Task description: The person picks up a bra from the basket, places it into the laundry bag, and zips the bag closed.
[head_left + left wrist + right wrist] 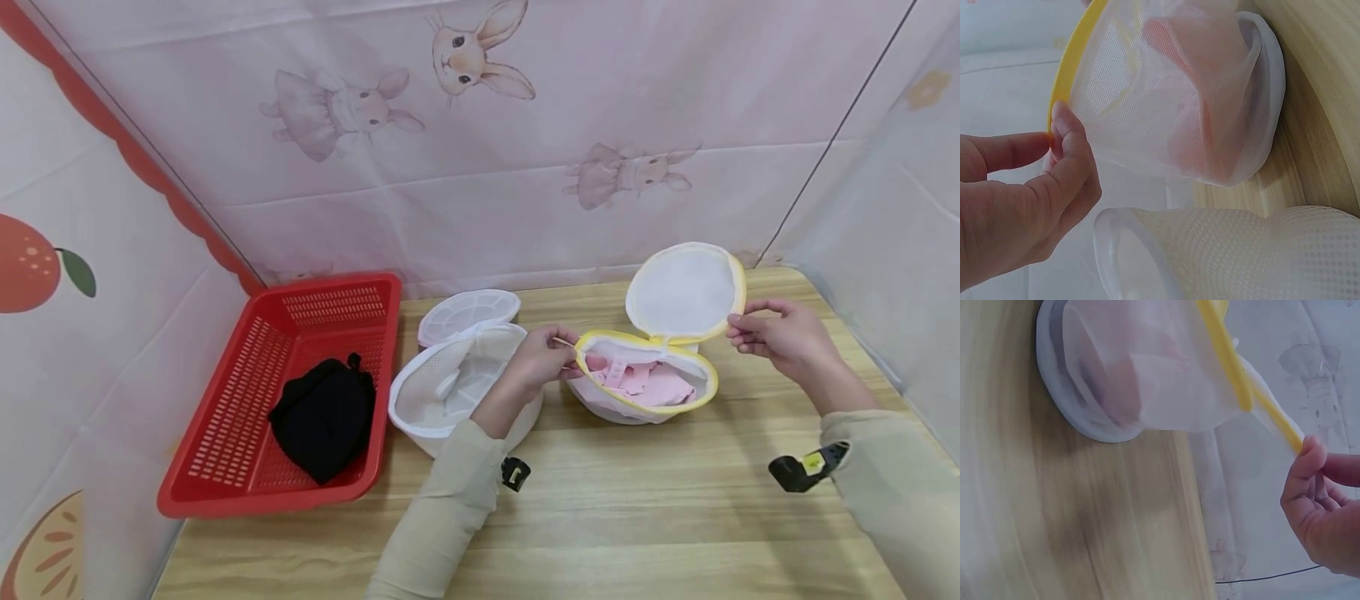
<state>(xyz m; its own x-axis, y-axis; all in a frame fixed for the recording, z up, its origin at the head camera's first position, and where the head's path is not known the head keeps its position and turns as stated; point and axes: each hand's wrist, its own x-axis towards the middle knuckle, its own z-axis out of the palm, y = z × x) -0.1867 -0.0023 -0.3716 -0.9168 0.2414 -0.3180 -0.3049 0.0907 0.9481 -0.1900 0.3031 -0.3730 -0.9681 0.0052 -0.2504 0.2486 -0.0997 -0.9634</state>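
A white mesh laundry bag (622,408) with a yellow zipper rim stands on the table, its round lid (684,292) raised at the back. Folded pink clothing (645,382) lies inside and shows through the mesh in the left wrist view. My left hand (542,358) pinches the yellow rim at the bag's left side between thumb and fingers. At the lid's right edge, my right hand (783,340) pinches the yellow border, as the right wrist view also shows. Beside the left forearm stands a second white mesh bag (423,400), its lid (472,315) folded back.
A red plastic basket (262,502) stands at the left with a black cloth item (324,421) in it. The wooden table (637,517) meets a rabbit-print curtain (480,208) at the back, with fabric walls at both sides.
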